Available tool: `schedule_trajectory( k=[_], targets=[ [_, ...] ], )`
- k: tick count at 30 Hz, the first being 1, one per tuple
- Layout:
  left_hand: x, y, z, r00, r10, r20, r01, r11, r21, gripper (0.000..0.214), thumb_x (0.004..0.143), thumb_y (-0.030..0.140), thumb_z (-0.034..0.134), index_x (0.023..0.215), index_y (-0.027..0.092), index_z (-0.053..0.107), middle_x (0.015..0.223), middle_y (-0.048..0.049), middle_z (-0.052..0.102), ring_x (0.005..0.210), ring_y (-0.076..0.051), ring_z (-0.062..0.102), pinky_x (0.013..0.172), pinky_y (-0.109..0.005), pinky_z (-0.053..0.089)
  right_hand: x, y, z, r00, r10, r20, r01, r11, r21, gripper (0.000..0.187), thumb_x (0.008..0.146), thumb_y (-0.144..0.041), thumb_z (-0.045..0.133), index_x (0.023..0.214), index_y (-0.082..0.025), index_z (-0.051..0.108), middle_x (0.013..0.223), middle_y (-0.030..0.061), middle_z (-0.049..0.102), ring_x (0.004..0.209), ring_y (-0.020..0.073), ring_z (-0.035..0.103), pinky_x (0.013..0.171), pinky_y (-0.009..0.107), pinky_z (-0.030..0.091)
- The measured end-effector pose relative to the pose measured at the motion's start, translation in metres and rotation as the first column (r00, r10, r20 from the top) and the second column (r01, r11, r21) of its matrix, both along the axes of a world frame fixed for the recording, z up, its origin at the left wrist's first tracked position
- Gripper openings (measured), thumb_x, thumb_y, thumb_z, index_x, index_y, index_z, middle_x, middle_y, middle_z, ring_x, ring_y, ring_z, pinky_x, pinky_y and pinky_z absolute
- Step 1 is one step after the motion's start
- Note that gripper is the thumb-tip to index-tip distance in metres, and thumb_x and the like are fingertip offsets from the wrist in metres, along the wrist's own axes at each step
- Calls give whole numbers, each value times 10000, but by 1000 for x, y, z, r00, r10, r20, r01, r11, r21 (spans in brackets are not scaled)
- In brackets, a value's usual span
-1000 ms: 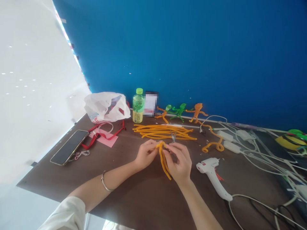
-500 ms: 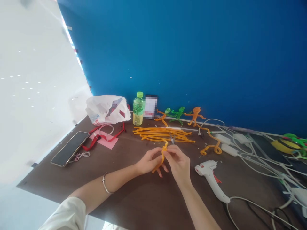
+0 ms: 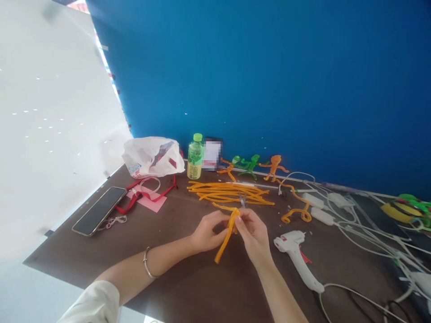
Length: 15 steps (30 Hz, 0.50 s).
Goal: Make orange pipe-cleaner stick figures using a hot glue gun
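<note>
Both my hands meet over the middle of the dark brown table point(image 3: 188, 287). My left hand point(image 3: 207, 233) and my right hand point(image 3: 254, 235) pinch the same bent orange pipe cleaner point(image 3: 226, 237) at its upper end; its free end hangs down to the left toward the table. Just behind my hands lies a loose pile of orange pipe cleaners point(image 3: 229, 192) with small scissors point(image 3: 242, 199) on it. A bracelet is on my left wrist.
A white glue gun point(image 3: 294, 253) lies right of my hands, its cord among several white cables point(image 3: 363, 224). A curled orange pipe cleaner point(image 3: 298, 213), pipe-cleaner figures point(image 3: 251, 163), a green bottle point(image 3: 194, 157), a plastic bag point(image 3: 151, 157), a red lanyard point(image 3: 144, 193) and a phone point(image 3: 99, 211) surround them.
My hands have turned the orange pipe cleaner: its long end, which pointed down to the right a second ago, now hangs down to the left. The view has shifted slightly.
</note>
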<state>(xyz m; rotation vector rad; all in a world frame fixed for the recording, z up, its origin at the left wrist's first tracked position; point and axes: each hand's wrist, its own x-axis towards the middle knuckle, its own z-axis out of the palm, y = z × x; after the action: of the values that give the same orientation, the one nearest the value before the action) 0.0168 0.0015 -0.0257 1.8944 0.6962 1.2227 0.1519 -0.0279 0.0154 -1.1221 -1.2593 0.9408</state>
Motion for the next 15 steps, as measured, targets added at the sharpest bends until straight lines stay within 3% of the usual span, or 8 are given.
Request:
schedule_trajectory(
  k=[5, 10, 13, 15],
  targets=[
    [0, 2, -3, 992, 113, 48, -117, 988, 96, 218, 853, 226, 447, 931, 181, 646, 839, -83, 592, 796, -167, 548, 730, -287, 441, 0, -1, 1, 1000, -5, -5, 5, 1000, 14, 201, 753, -390, 614, 769, -191, 595, 692, 7, 560, 610, 125, 512, 552, 240, 435],
    [0, 10, -10, 976, 212, 56, -219, 949, 229, 224, 867, 154, 400, 984, 179, 589, 856, -72, 560, 802, -144, 537, 707, -279, 458, 4, 2, -6, 996, 31, -89, -38, 996, -78, 230, 736, -398, 638, 717, -171, 606, 611, -5, 525, 547, 97, 454, 487, 216, 374],
    [-2, 10, -10, 956, 293, 31, -289, 912, 290, 193, 862, 159, 410, 958, 171, 577, 1014, -115, 539, 904, -169, 521, 773, -328, 455, 2, 2, -5, 985, 71, -157, -96, 983, -158, 258, 717, -416, 653, 689, -165, 601, 538, -20, 497, 482, 80, 417, 426, 202, 321],
    [-5, 9, -6, 960, 280, -1, -262, 898, 353, 164, 860, 172, 411, 889, 160, 572, 1201, -149, 477, 1061, -217, 470, 882, -401, 407, 0, 1, -3, 971, 78, -226, -120, 976, -180, 276, 713, -437, 651, 691, -168, 591, 528, -24, 499, 466, 77, 422, 417, 201, 322]
  ],
)
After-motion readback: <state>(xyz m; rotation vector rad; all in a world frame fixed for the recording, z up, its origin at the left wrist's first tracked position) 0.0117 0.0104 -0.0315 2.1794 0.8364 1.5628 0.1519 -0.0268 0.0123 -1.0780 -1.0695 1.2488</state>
